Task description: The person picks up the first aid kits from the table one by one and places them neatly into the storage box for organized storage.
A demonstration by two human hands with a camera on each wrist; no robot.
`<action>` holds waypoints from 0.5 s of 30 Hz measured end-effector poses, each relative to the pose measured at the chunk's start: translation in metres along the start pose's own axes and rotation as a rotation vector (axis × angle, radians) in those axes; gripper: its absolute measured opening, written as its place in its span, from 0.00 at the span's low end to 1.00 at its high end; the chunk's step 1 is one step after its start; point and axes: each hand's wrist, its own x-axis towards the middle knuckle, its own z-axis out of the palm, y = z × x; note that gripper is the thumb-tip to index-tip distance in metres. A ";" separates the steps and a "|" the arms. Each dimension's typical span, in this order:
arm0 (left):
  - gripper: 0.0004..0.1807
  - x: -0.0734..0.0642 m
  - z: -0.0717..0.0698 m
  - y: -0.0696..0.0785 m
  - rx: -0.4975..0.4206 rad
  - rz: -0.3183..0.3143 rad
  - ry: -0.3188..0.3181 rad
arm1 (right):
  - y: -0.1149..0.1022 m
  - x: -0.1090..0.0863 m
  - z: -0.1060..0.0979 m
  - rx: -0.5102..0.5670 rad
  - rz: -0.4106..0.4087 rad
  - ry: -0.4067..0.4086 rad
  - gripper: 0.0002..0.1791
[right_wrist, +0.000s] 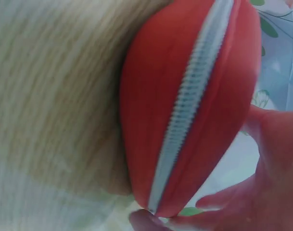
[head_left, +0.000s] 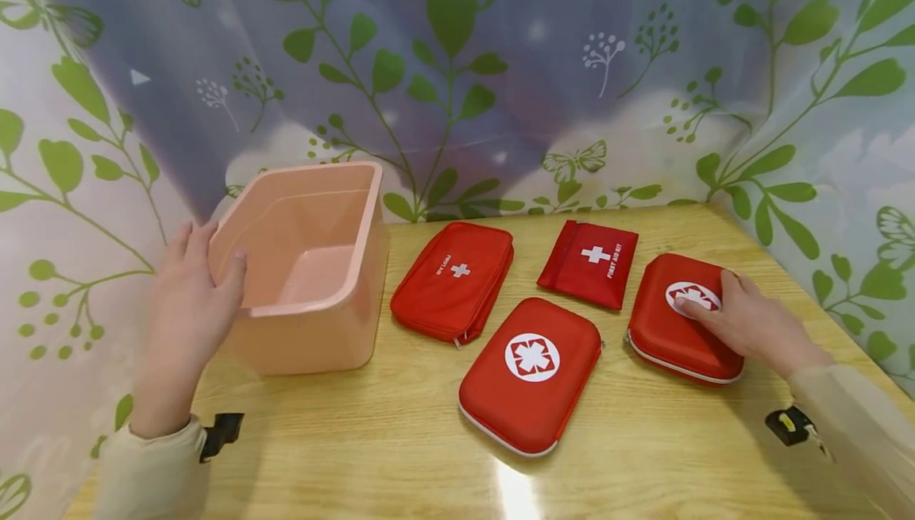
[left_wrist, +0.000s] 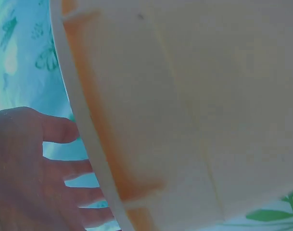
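Observation:
At the right side of the table, my right hand grips a red hard-shell first aid case. Its thumb lies across the white round emblem, while the other fingers reach round the right side. The right wrist view shows the case's pale zipper and fingertips at its lower end. My left hand is at the left rim of a pink plastic bin, fingers fairly straight and thumb apart. In the left wrist view its fingers meet the bin's rim.
Between the bin and the held case lie a red soft first aid pouch, a flat red first aid kit pouch and another red hard case. A patterned curtain hangs behind the wooden table.

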 end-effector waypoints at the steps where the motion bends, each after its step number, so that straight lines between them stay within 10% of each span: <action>1: 0.35 -0.001 -0.001 -0.005 -0.006 -0.009 -0.003 | 0.001 0.000 0.000 0.020 0.017 -0.027 0.57; 15: 0.35 -0.011 -0.009 -0.051 -0.049 -0.140 -0.061 | 0.015 0.011 0.006 0.411 0.144 -0.168 0.66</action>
